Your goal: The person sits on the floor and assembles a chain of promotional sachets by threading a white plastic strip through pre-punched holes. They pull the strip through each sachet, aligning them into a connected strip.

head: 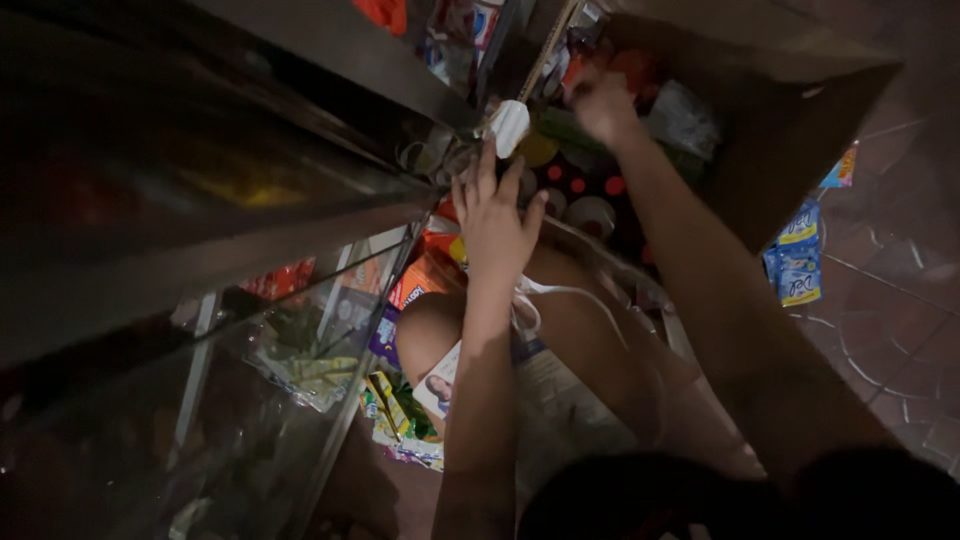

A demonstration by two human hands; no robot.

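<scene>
Reaching hands: left hand [495, 225] spread open, right hand [603, 103] fisted among packets [680, 118].

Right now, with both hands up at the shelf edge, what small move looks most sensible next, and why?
Probably the left hand should steady the shelf edge while the right hand eases back out. The right hand is pushed in among the packed goods, and its grip is too blurred to read. The left hand lies spread and flat just below a white tag, holding nothing.
</scene>
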